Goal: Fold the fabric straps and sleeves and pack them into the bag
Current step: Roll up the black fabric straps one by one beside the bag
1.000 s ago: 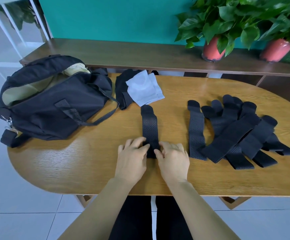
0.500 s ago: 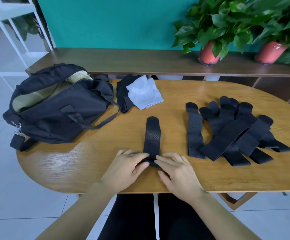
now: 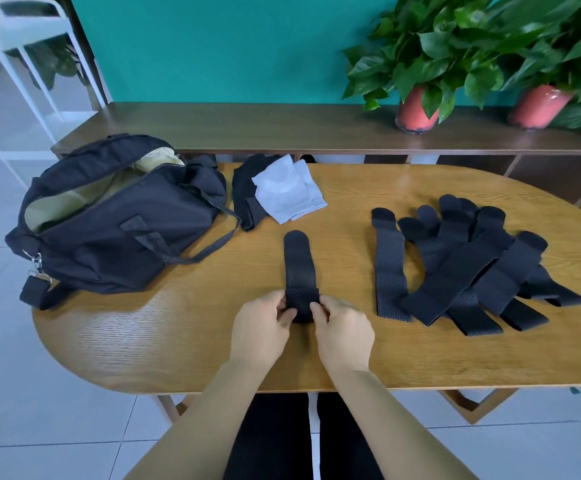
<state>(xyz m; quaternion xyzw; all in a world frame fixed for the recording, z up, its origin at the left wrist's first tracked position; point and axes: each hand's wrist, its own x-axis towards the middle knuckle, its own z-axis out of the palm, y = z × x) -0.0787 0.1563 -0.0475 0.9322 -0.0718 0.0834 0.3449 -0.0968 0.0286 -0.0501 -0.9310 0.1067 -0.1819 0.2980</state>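
Strap (image 3: 297,268) at lower centre of the frame is finally getting its first fold. A moment ago it lay flat on the table (image 3: 178,341) with fingers just pressing its near end, now that end is lifted and turned over onto the rest. Left hand (image 3: 259,332) and right hand (image 3: 342,336) each pinch one side of the folded bit, fingers curled on it. So folding has only just started imo: the pile of straps (image 3: 472,271) at right lies loose, the sleeves (image 3: 289,192) sit at upper centre, and the bag (image 3: 109,230) gapes open at left, waiting
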